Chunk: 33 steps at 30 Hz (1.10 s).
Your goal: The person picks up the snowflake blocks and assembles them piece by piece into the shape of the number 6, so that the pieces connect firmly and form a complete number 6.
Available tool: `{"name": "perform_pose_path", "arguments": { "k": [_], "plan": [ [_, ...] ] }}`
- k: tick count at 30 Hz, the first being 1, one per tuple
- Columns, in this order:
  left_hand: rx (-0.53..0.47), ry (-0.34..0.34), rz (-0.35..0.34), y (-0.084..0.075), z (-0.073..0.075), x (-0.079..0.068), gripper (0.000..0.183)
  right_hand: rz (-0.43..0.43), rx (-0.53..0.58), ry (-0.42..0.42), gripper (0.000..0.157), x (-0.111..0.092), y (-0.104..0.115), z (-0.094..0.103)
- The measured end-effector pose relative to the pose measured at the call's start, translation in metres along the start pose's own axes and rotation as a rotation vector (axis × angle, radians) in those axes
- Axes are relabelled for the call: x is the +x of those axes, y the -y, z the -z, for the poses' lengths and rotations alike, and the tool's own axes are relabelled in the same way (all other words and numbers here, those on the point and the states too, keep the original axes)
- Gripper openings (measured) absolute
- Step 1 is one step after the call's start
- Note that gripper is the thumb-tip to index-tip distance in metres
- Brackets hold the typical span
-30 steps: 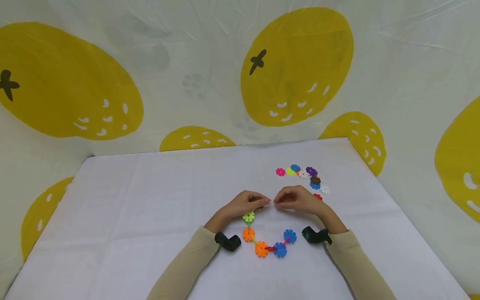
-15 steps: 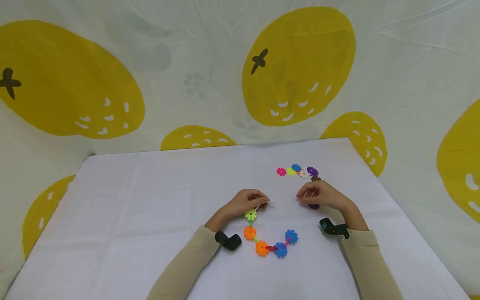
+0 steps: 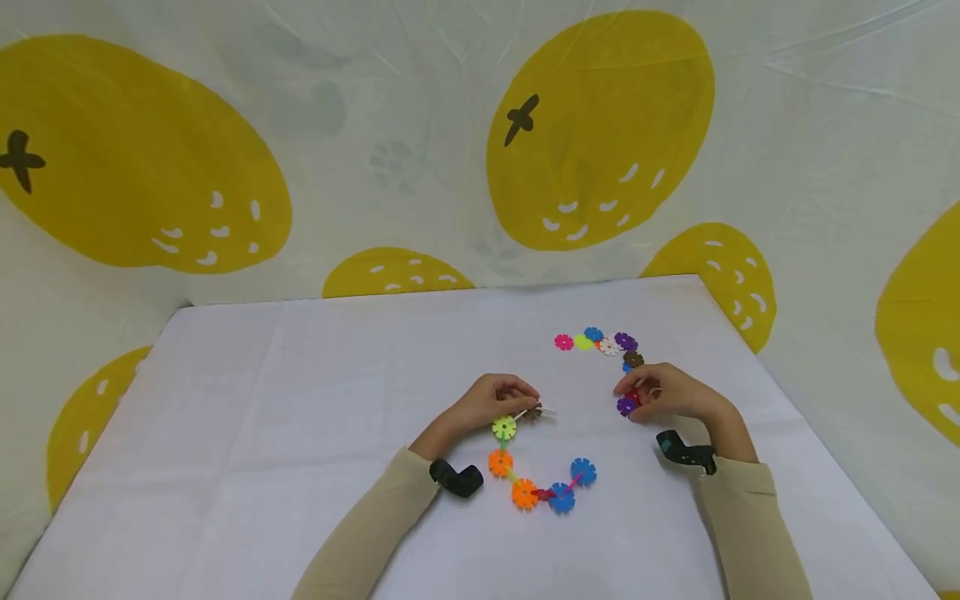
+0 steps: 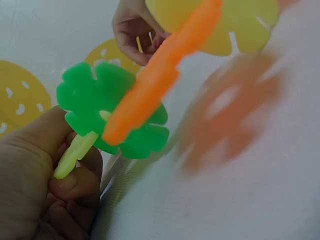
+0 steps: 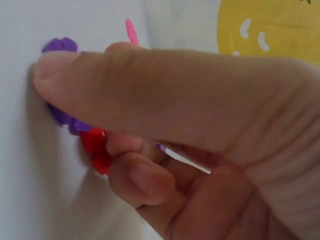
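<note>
My left hand [image 3: 489, 403] pinches the far end of a curved chain of slotted snowflake discs, by a brown disc [image 3: 534, 412] and a white disc [image 3: 551, 412]. A yellow-green disc [image 3: 504, 428], orange disc [image 3: 500, 463] and blue disc [image 3: 583, 472] show along the chain. The left wrist view shows a green disc [image 4: 92, 95] close up, beyond an orange disc [image 4: 150, 85] seen edge-on. My right hand [image 3: 671, 393] is at a loose purple disc [image 3: 626, 407], its straight thumb [image 5: 100, 90] lying across it. A red disc [image 5: 95, 145] is beside the purple one, partly hidden by fingers.
Loose discs lie at the back right of the white-covered table [image 3: 337, 400]: pink [image 3: 563, 342], yellow [image 3: 583, 342], blue [image 3: 594, 333], purple [image 3: 626, 342], brown [image 3: 633, 359] and others. A white curtain with yellow fruit prints stands behind the table.
My right hand has let go of the chain's end and moved right to the loose purple and red discs. My left hand stays at the chain's end, its white disc now uncovered.
</note>
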<state>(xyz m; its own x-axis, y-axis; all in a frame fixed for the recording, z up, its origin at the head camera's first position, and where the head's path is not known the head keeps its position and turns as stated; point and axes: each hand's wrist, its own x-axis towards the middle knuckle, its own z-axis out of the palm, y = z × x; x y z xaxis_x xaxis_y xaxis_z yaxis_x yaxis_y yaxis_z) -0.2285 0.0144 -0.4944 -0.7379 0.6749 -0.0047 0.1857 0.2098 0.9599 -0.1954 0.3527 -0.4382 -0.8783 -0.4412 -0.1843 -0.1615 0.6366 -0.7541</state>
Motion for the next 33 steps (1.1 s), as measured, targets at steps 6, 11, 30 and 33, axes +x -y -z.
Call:
{"name": "perform_pose_path", "arguments": {
  "k": [6, 11, 30, 33],
  "plan": [
    [0.035, -0.014, 0.012, 0.001, 0.002, 0.001, 0.023, 0.023, -0.009, -0.009, 0.030, 0.004, -0.001, -0.004],
    [0.046, -0.029, 0.006, 0.002, 0.003, 0.001, 0.025, 0.019, -0.012, -0.012, 0.022, 0.006, 0.002, -0.006],
    [-0.135, -0.069, 0.048, 0.000, 0.000, 0.001, 0.023, 0.155, 0.173, -0.074, 0.023, 0.028, 0.013, -0.030],
    [-0.138, -0.068, 0.051, 0.001, 0.001, 0.002, 0.024, 0.145, 0.214, -0.099, 0.025, 0.034, 0.016, -0.037]
  ]
}}
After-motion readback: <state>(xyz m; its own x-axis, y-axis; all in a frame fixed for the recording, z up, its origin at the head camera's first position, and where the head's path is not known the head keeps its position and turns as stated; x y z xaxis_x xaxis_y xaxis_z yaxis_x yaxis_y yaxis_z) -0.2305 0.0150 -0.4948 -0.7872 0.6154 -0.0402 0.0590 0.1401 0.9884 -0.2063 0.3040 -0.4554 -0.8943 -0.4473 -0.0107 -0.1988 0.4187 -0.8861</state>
